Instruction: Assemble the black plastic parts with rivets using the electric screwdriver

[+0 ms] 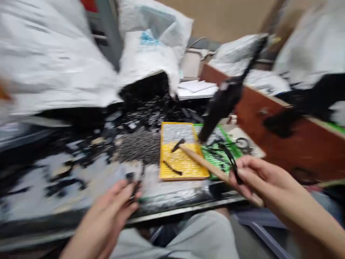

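From where I stand, the right hand (256, 180) grips a dark-headed, wooden-handled hammer (205, 163) and a curved black plastic strip (230, 158), the hammer slanting away leftward over the yellow rectangular tray (184, 178), while the left hand (113, 205), well apart, pinches a blurred black piece (129, 176).

Bare skin on the left hand (111, 203) and the right hand (257, 180), and look, the forearms (309, 212) run bare right out to the picture's edge! Down below comes pale grey legwear (206, 230), loose and plain over both thighs, softly creased, its finer stitching lost in the blur.
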Demonstrator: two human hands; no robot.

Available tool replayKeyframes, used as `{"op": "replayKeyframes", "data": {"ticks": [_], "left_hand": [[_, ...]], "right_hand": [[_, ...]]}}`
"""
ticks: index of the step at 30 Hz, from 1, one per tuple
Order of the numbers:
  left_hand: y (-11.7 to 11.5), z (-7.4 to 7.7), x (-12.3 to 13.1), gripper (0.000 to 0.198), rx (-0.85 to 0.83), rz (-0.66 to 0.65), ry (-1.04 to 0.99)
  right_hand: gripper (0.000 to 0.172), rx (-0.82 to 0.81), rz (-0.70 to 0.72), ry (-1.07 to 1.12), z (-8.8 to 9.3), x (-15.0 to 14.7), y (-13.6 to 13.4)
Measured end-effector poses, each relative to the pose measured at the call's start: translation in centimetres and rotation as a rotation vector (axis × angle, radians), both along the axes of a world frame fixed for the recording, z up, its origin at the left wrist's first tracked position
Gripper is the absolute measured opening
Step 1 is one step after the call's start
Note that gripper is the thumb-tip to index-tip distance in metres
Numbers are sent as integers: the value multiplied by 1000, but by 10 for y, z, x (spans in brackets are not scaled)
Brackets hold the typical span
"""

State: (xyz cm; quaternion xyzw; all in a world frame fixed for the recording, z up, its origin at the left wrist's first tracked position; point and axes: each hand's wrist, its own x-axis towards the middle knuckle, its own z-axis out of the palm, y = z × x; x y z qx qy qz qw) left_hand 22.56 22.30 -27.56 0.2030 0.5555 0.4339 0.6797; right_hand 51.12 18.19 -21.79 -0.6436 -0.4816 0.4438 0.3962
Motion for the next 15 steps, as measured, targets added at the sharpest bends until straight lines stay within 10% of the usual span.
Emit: {"op": "replayKeyframes", "data": {"ticks": [7,15], "left_hand": [[-5,6,-13,12,137,3,-87],[-7,-3,-41,12,133,39,-132]], "right_hand": [[37,-223,336,313,-53,-125,25],[38,-253,431,286,-58,-158,45]]}}
